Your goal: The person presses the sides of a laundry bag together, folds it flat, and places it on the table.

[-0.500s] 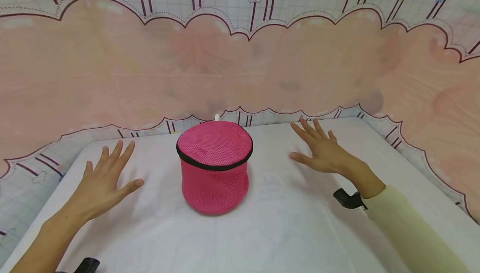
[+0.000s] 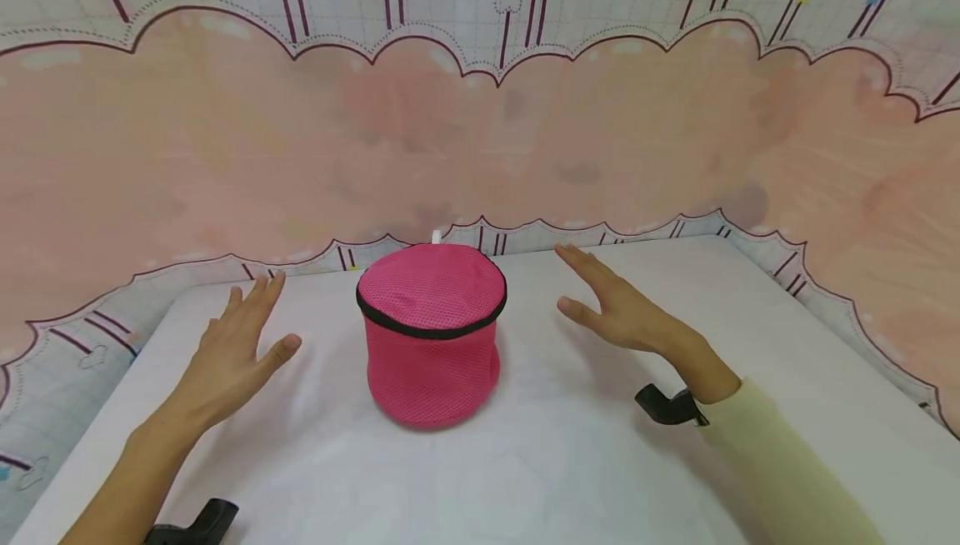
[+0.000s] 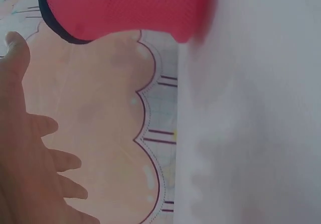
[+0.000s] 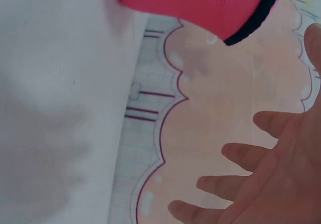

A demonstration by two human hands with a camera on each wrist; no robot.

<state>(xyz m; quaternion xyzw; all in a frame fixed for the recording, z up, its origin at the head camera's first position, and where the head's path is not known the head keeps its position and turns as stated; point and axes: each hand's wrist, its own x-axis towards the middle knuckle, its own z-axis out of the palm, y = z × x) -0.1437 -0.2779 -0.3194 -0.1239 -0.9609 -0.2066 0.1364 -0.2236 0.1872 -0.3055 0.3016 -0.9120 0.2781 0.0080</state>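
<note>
Now both hands are brought nearer the pink mesh basket (image 2: pixel 431 332).
Left hand (image 2: pixel 232 357) and right hand (image 2: pixel 622 312) are held flat-fingered, empty, flanking it above the white bench (image 2: pixel 570 453).

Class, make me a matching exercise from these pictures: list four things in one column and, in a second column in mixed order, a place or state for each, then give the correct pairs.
Things
1. round pink mesh zip bag with black trim
2. left hand
3. right hand
4. pale yellow sleeve

Places or states
A. on the right forearm
B. open, to the right of the bag, not touching it
C. standing in the middle of the white table
D. open, to the left of the bag, not touching it

Pairs: 1-C, 2-D, 3-B, 4-A
</note>
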